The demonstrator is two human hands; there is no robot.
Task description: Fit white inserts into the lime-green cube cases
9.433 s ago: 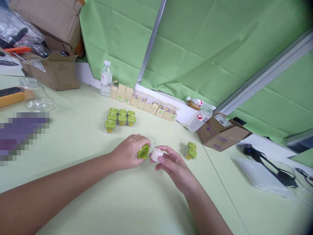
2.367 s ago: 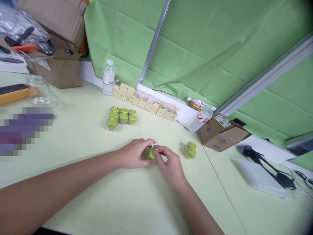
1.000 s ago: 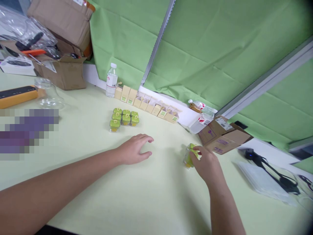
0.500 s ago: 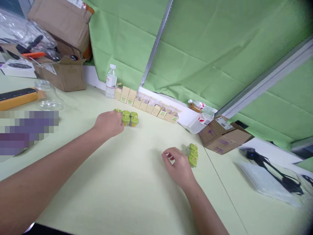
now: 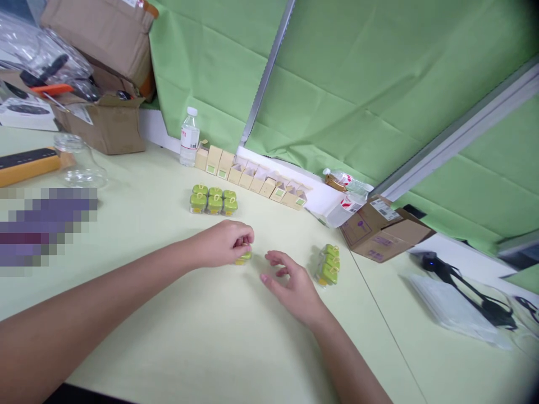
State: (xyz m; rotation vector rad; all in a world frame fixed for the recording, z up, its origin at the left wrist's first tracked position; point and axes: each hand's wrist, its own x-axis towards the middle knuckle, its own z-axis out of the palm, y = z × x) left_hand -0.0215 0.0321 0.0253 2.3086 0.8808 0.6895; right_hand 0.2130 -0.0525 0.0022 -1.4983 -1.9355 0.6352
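My left hand (image 5: 229,242) is closed on a small clear jar with a green lid (image 5: 243,258), over the middle of the table; its fingers partly hide the jar. Facing it from the right, my right hand (image 5: 290,283) has thumb and fingers apart and holds nothing. Behind the left hand, a block of several similar green-lidded jars (image 5: 214,201) stands in two rows. Just right of my right hand is a short line of green-lidded jars (image 5: 330,265).
Several small beige cartons (image 5: 252,178) line the back of the table (image 5: 202,336) beside an upright water bottle (image 5: 190,137). Bottles lie by a cardboard box (image 5: 381,230) at right. A glass jar (image 5: 82,163) and yellow power strip (image 5: 29,165) are at left.
My left hand has moved right and nearer from the jar block, bringing one jar along. My right hand has shifted slightly left, its fingers spreading wider.
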